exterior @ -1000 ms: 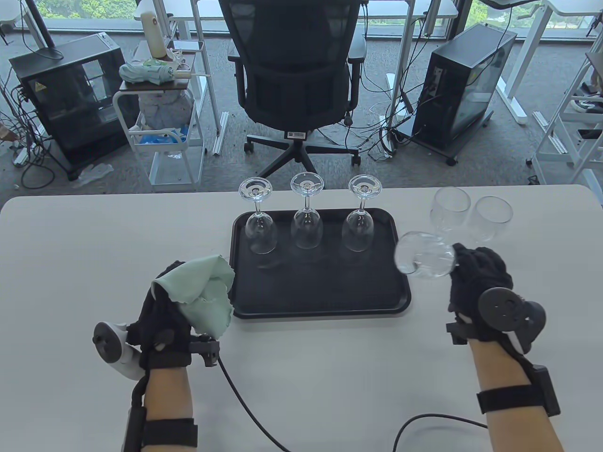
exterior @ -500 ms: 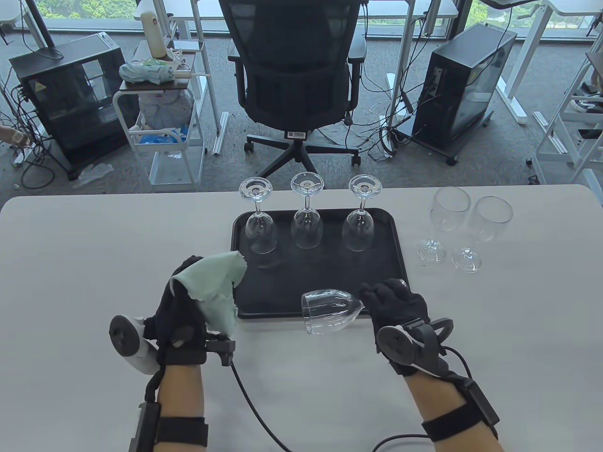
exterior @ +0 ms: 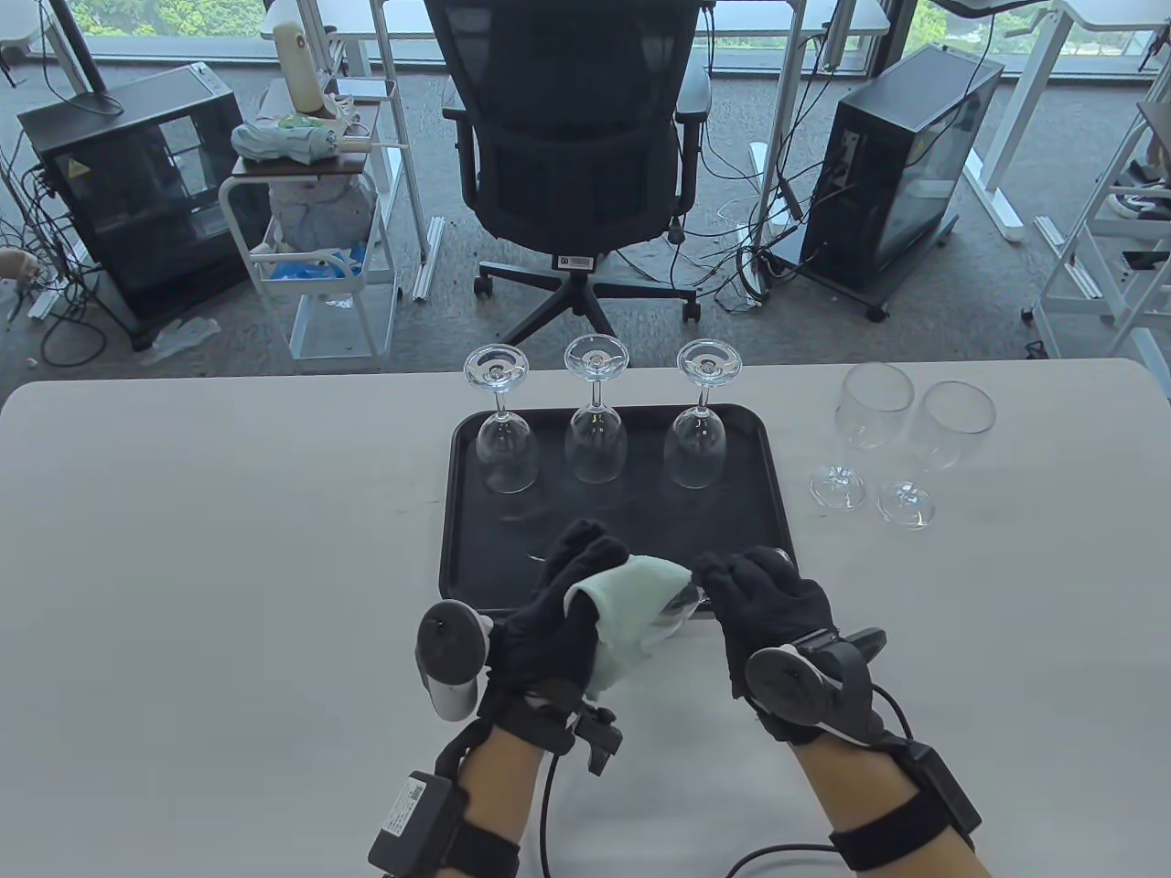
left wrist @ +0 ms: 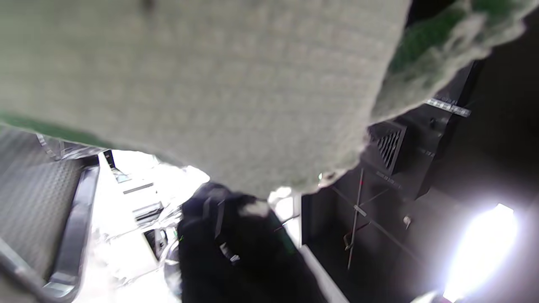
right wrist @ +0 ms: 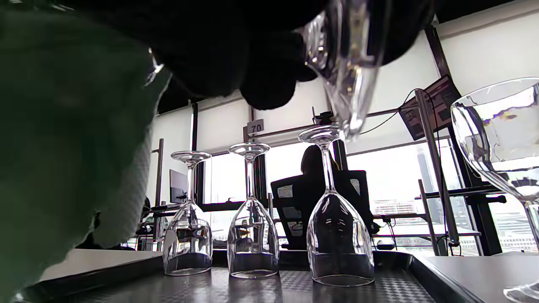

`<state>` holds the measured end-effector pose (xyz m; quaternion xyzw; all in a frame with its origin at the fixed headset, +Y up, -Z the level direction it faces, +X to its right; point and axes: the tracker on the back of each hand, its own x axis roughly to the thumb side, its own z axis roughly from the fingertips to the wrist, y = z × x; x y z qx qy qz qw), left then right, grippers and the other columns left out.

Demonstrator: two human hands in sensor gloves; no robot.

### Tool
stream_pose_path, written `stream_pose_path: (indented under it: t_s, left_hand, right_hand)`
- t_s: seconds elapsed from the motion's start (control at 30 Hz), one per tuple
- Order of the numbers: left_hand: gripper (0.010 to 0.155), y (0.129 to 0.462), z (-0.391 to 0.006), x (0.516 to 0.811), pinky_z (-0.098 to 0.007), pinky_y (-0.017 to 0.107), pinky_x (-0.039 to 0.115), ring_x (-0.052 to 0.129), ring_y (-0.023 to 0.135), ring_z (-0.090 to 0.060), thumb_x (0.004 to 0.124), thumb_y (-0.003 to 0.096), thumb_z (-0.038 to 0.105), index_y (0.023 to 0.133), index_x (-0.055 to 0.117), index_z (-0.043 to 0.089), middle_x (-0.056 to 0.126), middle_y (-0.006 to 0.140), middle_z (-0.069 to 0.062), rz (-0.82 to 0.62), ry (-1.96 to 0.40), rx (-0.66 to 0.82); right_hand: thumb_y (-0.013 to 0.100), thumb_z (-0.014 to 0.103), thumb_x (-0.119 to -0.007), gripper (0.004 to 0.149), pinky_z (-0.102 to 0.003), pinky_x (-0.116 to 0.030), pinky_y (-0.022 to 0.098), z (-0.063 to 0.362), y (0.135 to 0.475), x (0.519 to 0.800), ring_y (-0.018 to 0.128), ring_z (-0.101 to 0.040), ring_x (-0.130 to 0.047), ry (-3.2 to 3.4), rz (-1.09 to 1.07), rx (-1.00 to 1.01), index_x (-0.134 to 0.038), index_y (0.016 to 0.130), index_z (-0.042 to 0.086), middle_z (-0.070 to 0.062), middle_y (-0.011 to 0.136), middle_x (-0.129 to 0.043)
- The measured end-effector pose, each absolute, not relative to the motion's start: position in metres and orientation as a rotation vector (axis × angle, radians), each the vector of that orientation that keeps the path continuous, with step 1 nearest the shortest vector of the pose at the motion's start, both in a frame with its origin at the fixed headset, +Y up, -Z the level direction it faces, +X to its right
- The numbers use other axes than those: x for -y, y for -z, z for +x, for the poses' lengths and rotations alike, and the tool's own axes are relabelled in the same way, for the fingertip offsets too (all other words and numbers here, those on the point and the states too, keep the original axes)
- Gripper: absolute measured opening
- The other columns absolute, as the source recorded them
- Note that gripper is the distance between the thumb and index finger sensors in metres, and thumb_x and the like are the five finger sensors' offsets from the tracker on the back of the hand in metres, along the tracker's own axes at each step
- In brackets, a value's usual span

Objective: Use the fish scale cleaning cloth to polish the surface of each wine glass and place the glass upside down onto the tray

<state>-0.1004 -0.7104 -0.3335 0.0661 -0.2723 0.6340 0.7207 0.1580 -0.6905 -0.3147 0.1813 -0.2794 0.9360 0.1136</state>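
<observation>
My right hand (exterior: pixel 764 594) grips a wine glass (exterior: pixel 682 604) by its stem, held on its side over the near edge of the black tray (exterior: pixel 471 549). The pale green cloth (exterior: pixel 627 608) covers the bowl, and my left hand (exterior: pixel 567 608) wraps it around the glass. In the right wrist view the glass's foot (right wrist: pixel 345 71) hangs under my dark fingers (right wrist: pixel 252 54), with the cloth (right wrist: pixel 63 147) filling the left side. Three glasses (exterior: pixel 596 430) stand upside down at the tray's far side. Two upright glasses (exterior: pixel 874 416) stand on the table to the right.
The white table (exterior: pixel 183 549) carries the tray in its middle. Glove cables (exterior: pixel 796 851) trail along the near edge. Beyond the far edge stand an office chair (exterior: pixel 576 146), a computer case (exterior: pixel 906 155) and a small cart (exterior: pixel 316 238).
My right hand carried a glass from the right group to the tray's near edge. My left hand moved right with the cloth and wrapped it around the bowl.
</observation>
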Motion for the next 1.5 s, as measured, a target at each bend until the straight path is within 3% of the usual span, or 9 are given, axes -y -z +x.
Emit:
stream_pose_path:
  t_s: [0.13,0.23,0.43,0.57,0.73,0.83,1.1,1.3,1.5]
  left_hand:
    - [0.063,0.328,-0.102,0.713,-0.067,0.070,0.064,0.038,0.111,-0.034,0.070,0.0537,0.060,0.109,0.044,0.047,0.029,0.121,0.002,0.235,-1.344,0.521]
    - [0.059,0.327,-0.111,0.713,-0.063,0.059,0.077,0.057,0.102,-0.036,0.073,0.0509,0.063,0.103,0.061,0.038,0.049,0.115,-0.002,0.346,-1.346,0.437]
    - [0.055,0.327,-0.131,0.710,-0.064,0.056,0.079,0.062,0.100,-0.037,0.073,0.0523,0.062,0.100,0.066,0.035,0.053,0.112,-0.004,0.349,-1.400,0.398]
    - [0.055,0.328,-0.129,0.712,-0.063,0.056,0.080,0.063,0.100,-0.037,0.072,0.0529,0.062,0.100,0.066,0.035,0.054,0.112,-0.004,0.307,-1.455,0.408]
    - [0.056,0.325,-0.120,0.713,-0.063,0.060,0.079,0.061,0.102,-0.035,0.071,0.0526,0.063,0.101,0.065,0.035,0.051,0.114,-0.003,0.306,-1.454,0.470]
    - [0.059,0.323,-0.119,0.708,-0.061,0.058,0.081,0.062,0.102,-0.034,0.071,0.0507,0.066,0.101,0.063,0.036,0.051,0.114,-0.002,0.366,-1.315,0.514]
    - [0.057,0.324,-0.127,0.707,-0.062,0.053,0.084,0.067,0.099,-0.036,0.071,0.0526,0.064,0.100,0.066,0.033,0.056,0.112,-0.004,0.305,-1.457,0.463]
    - [0.060,0.321,-0.125,0.707,-0.059,0.054,0.084,0.066,0.100,-0.034,0.070,0.0505,0.068,0.101,0.064,0.036,0.056,0.113,0.000,0.379,-1.360,0.493]
    - [0.058,0.326,-0.129,0.711,-0.060,0.053,0.084,0.066,0.099,-0.035,0.070,0.0521,0.066,0.100,0.065,0.035,0.057,0.113,-0.002,0.316,-1.430,0.481]
  right_hand:
    - [0.049,0.028,-0.091,0.050,-0.050,-0.079,0.053,0.155,0.303,0.685,0.088,-0.032,-0.079,-2.692,0.590,0.873,-0.077,0.096,0.032,-0.005,0.092,-0.089]
    - [0.050,0.039,-0.090,0.053,-0.052,-0.081,0.054,0.158,0.302,0.682,0.090,-0.031,-0.079,-2.560,0.702,0.875,-0.071,0.099,0.036,-0.003,0.097,-0.085]
    - [0.048,0.055,-0.089,0.082,-0.067,-0.059,0.069,0.192,0.324,0.698,0.107,-0.044,-0.034,-2.084,0.568,0.562,-0.037,0.110,0.043,-0.013,0.118,-0.026]
    - [0.047,0.056,-0.091,0.089,-0.061,-0.078,0.059,0.206,0.342,0.712,0.093,-0.049,-0.076,-1.909,0.614,0.260,-0.026,0.108,0.050,-0.017,0.117,-0.038]
    - [0.046,0.065,-0.088,0.078,-0.034,-0.090,0.031,0.209,0.347,0.718,0.058,-0.035,-0.092,-1.818,0.507,0.232,-0.046,0.109,0.045,-0.015,0.101,-0.064]
    - [0.048,0.073,-0.078,0.079,-0.035,-0.087,0.025,0.209,0.348,0.727,0.050,-0.037,-0.090,-1.728,0.423,0.004,-0.048,0.110,0.034,-0.019,0.097,-0.067]
    - [0.044,0.062,-0.089,0.089,-0.041,-0.092,0.037,0.201,0.329,0.702,0.061,-0.035,-0.094,-2.039,0.767,0.661,-0.033,0.108,0.035,-0.015,0.104,-0.059]
    - [0.049,0.070,-0.077,0.078,-0.038,-0.086,0.025,0.201,0.337,0.716,0.047,-0.034,-0.092,-1.797,0.458,0.112,-0.046,0.109,0.031,-0.022,0.094,-0.068]
    - [0.047,0.063,-0.084,0.090,-0.043,-0.090,0.037,0.201,0.331,0.704,0.060,-0.037,-0.093,-2.058,0.735,0.524,-0.029,0.109,0.030,-0.018,0.106,-0.057]
